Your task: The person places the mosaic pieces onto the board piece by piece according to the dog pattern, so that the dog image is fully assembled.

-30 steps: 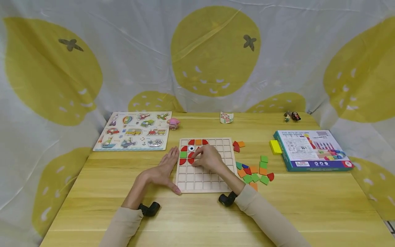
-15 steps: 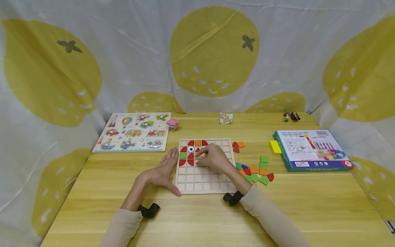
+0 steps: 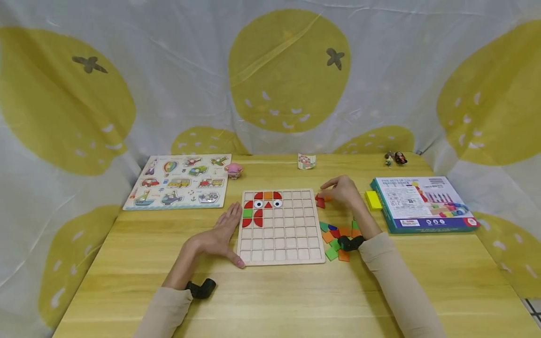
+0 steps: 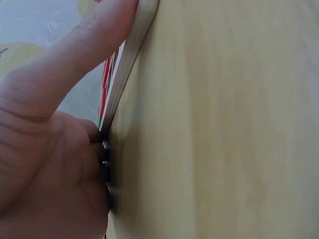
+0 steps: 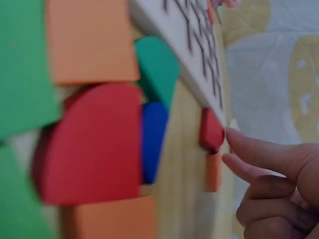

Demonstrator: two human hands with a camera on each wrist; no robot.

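A pale wooden grid board (image 3: 291, 230) lies mid-table. Its upper left cells hold red quarter-rounds (image 3: 258, 221), an orange square (image 3: 268, 195), a green square (image 3: 247, 213), two eye tiles (image 3: 277, 203) and a red triangle (image 3: 268, 205). My left hand (image 3: 217, 239) rests along the board's left edge, fingers spread, thumb at the near corner; in the left wrist view the thumb (image 4: 84, 55) touches the rim. Beyond the board's right edge, my right hand (image 3: 341, 190) reaches over red pieces (image 3: 320, 203). In the right wrist view its thumb and index tip stand slightly apart beside a red piece (image 5: 212, 130).
Loose green, orange, red and blue pieces (image 3: 331, 254) lie right of the board. Farther right are a yellow block (image 3: 374, 200) and a boxed toy set (image 3: 405, 204). A vehicle puzzle (image 3: 177, 185), pink figurine (image 3: 234, 171), patterned paper (image 3: 306, 161) and small figures (image 3: 395, 158) stand behind.
My right hand has moved off the board, rightward to the loose red pieces. The second eye tile, earlier covered by that hand, now shows. My left hand stays at the board's edge.
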